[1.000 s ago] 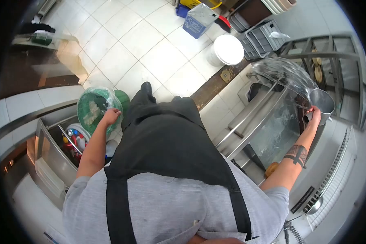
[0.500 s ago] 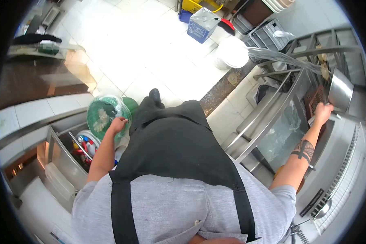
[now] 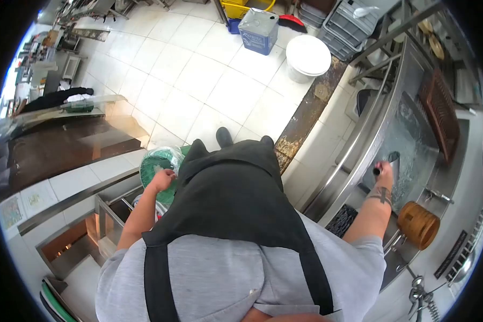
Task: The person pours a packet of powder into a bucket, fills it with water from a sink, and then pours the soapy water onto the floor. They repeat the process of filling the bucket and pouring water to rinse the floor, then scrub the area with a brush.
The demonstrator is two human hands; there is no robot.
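Pot (image 3: 394, 158) in R hand (image 3: 383, 171), w/in sink (image 3: 361, 153).

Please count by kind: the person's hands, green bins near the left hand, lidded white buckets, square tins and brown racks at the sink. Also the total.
Hands (left hand, right hand): 2
Green bin: 1
Lidded white bucket: 1
Square tin: 1
Brown rack: 1
Total: 6

From here I see a white bucket (image 3: 308, 55) on the pale floor tiles (image 3: 198, 70), near a square metal tin (image 3: 258, 31). A red brush (image 3: 291, 21) lies behind, grey crates (image 3: 349, 27) are stacked beside, and a brown slotted crate (image 3: 440, 115) leans at right.
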